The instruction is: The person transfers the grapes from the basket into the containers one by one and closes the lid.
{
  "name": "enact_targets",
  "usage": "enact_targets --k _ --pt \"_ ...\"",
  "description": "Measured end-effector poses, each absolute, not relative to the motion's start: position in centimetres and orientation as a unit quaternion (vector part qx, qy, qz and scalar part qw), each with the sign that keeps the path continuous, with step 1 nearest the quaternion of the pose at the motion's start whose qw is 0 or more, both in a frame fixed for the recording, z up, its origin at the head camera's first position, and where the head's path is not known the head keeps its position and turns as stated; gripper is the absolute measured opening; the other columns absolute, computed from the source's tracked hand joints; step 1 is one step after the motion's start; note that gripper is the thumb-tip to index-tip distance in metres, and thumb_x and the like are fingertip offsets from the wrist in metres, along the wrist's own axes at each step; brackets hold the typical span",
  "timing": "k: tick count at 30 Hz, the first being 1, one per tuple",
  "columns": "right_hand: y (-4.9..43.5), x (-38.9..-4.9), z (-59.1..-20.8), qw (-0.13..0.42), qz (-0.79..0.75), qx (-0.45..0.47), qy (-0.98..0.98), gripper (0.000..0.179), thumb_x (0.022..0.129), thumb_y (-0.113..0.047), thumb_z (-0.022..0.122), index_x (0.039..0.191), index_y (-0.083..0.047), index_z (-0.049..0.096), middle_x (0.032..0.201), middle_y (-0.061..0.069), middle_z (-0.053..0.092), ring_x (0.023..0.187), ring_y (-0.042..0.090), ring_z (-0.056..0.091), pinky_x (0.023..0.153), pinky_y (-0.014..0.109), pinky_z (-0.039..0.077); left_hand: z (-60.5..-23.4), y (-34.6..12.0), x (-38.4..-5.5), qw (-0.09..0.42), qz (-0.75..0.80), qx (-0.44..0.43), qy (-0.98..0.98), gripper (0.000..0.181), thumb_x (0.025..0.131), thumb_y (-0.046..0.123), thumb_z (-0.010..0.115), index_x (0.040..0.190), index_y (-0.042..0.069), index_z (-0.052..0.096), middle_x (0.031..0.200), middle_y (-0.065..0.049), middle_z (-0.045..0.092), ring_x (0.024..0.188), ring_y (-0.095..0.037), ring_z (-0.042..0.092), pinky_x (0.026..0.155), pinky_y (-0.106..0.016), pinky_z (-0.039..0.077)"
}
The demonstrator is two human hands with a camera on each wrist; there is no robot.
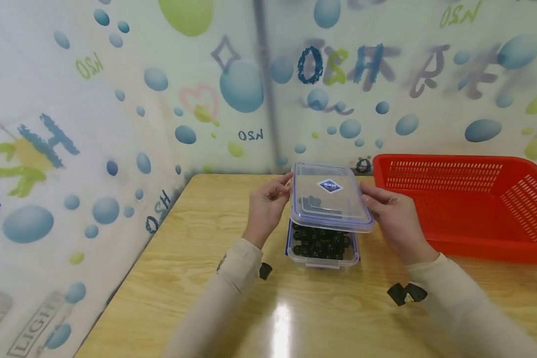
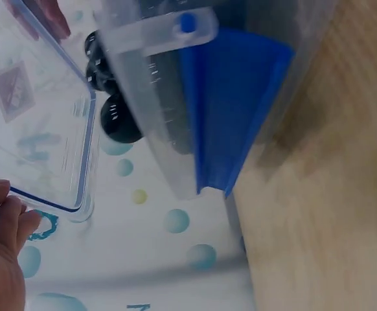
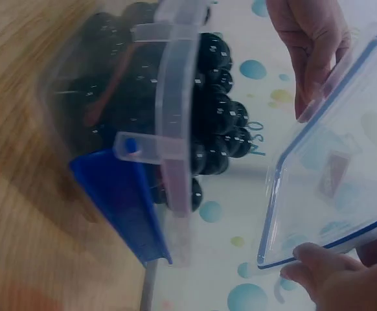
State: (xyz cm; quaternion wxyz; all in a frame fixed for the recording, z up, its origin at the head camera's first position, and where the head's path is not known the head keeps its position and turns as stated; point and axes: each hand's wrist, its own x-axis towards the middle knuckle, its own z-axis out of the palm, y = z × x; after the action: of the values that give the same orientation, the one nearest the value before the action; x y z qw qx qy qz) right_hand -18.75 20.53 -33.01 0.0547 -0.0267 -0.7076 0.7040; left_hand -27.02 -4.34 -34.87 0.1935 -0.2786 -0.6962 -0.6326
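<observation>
A clear plastic lid [image 1: 328, 204] with a blue seal and a diamond-shaped label is held above a clear food container [image 1: 323, 262]. Round, shiny black balls [image 1: 317, 241] fill the container, some heaped over its rim in the right wrist view. My left hand [image 1: 268, 206] pinches the lid's left edge between thumb and fingers. On the opposite edge, my right hand [image 1: 396, 219] grips it with the thumb on top. Blue side latches [image 2: 237, 107] hang unfastened down the container's walls. A gap shows between lid and rim in both wrist views.
A red plastic basket [image 1: 474, 246] with slotted walls stands on the right of the wooden table [image 1: 197, 253]. Behind the table hangs a pale curtain [image 1: 286, 119] printed with bubbles and letters. Black straps [image 1: 404, 293] show near both wrists.
</observation>
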Motion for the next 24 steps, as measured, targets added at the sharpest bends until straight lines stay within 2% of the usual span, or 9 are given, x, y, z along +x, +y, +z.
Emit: enact_targets --k 3,7,9,15,24 --pt "20.3 -18.7 -33.5 0.062 0.67 -0.025 -0.739 0.046 0.103 -0.019 0.052 0.147 -0.007 0.042 0.148 0.014 0.045 0.127 0.03 0.051 0.093 0.025 0.045 -35.7 -4.5 -26.7 0.158 -0.639 -0.266 -0.704 0.007 0.09 -0.011 0.064 0.094 -0.009 0.069 0.123 -0.017 0.065 0.109 -0.029 0.064 0.085 -0.032 0.054" --pt "20.1 -18.5 -34.5 0.074 0.641 -0.02 -0.764 0.045 0.103 -0.016 0.053 0.146 -0.005 0.043 0.147 0.011 0.046 0.131 0.03 0.047 0.095 0.027 0.043 -36.8 -4.9 -26.1 0.087 -0.646 -0.264 -0.711 0.029 0.096 -0.005 0.057 0.125 -0.007 0.062 0.133 -0.014 0.059 0.12 -0.024 0.058 0.094 -0.031 0.049" --pt "20.0 -18.5 -35.0 0.078 0.619 -0.013 -0.782 0.045 0.103 -0.014 0.053 0.145 -0.004 0.043 0.147 0.009 0.045 0.133 0.028 0.044 0.097 0.028 0.041 -37.2 -5.2 -25.7 0.06 -0.641 -0.26 -0.72 0.037 0.097 0.0 0.057 0.134 -0.006 0.056 0.137 -0.013 0.056 0.122 -0.023 0.056 0.096 -0.03 0.047" --pt "19.7 -18.5 -36.2 0.085 0.583 -0.005 -0.808 0.043 0.102 -0.011 0.056 0.142 -0.001 0.046 0.146 0.009 0.045 0.136 0.024 0.04 0.102 0.034 0.036 -38.4 -5.6 -25.4 0.014 -0.624 -0.251 -0.74 0.045 0.094 0.004 0.064 0.136 -0.007 0.051 0.143 -0.013 0.049 0.125 -0.024 0.052 0.098 -0.029 0.044" --pt "19.1 -18.5 -37.4 0.086 0.574 0.007 -0.815 0.039 0.102 -0.008 0.055 0.139 0.002 0.051 0.147 0.011 0.044 0.137 0.024 0.038 0.104 0.038 0.035 -38.8 -5.8 -25.3 -0.008 -0.616 -0.228 -0.754 0.047 0.094 0.006 0.066 0.137 -0.005 0.05 0.146 -0.012 0.046 0.129 -0.026 0.048 0.1 -0.031 0.043"
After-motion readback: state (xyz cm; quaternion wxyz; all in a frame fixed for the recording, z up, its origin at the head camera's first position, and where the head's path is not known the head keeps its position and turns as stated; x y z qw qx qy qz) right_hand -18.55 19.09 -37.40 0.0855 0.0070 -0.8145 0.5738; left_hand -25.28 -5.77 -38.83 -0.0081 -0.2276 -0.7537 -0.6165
